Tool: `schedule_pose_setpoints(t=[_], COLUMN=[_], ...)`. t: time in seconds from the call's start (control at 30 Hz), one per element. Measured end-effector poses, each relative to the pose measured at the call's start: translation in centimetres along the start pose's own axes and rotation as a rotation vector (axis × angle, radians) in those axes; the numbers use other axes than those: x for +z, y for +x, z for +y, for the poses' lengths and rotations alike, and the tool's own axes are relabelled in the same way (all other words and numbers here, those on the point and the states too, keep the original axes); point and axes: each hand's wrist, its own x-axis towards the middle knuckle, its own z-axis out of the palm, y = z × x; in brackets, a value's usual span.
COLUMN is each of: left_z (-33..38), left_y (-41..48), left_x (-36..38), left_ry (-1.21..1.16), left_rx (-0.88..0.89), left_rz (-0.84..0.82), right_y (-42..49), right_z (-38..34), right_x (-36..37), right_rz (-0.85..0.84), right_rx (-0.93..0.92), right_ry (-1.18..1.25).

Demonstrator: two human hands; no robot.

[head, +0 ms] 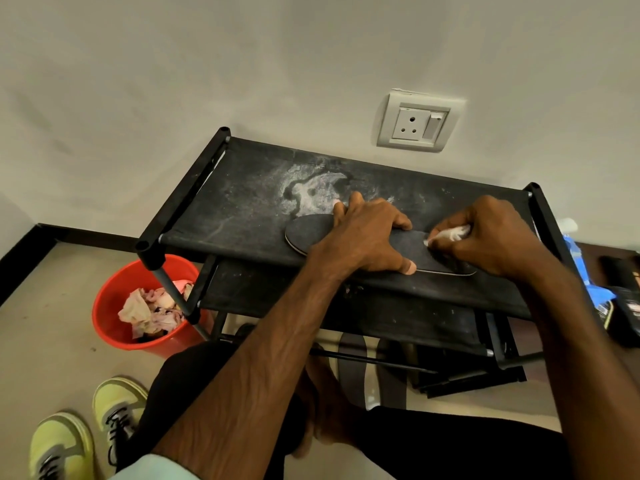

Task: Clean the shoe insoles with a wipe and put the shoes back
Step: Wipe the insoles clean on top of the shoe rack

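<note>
Left hand (367, 233) grip was spread, pinning the flat dark-grey fabric insole (426, 252) on the black fabric shoe-rack shelf (242, 206) so it wouldn't slide while right hand (491, 233) grip, just right, pinched the crumpled white wipe (453, 233) against it.

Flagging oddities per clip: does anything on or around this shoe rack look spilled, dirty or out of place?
Yes. A whitish powdery smear spreads across the rack's top shelf, just behind the insole that the left hand pins down while the right hand rubs it with a wipe. It looks like spilled powder or dried residue.
</note>
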Motion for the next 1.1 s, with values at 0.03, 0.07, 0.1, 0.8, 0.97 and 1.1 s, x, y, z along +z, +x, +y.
schedule_pose_setpoints(t=[0.03, 0.07, 0.1, 0.8, 0.97, 1.1], left_z=[0.0, -0.1, -0.1, -0.3, -0.3, -0.3], left_y=[0.0, 0.0, 0.0, 0.0, 0.0, 0.0], left_x=[0.0, 0.1, 0.1, 0.3, 0.3, 0.1], left_ry=[-0.002, -0.004, -0.003, 0.025, -0.002, -0.009], left_rx=[0.001, 0.001, 0.001, 0.022, 0.016, 0.018], left_rz=[0.004, 0.007, 0.009, 0.012, -0.011, 0.006], right_y=[-0.5, -1.1, -1.5, -2.7, 0.7, 1.5], right_z=[0.3, 0.4, 0.5, -0.2, -0.5, -0.3], right_x=[-0.3, -0.6, -0.8, 0.8, 2.5, 2.8], right_rz=[-0.059, -0.111, -0.146, -0.013, 0.179, 0.249], right_rx=[-0.032, -0.058, -0.075, -0.122, -0.01, 0.015], right_ry=[0.02, 0.034, 0.04, 0.13, 0.1, 0.063])
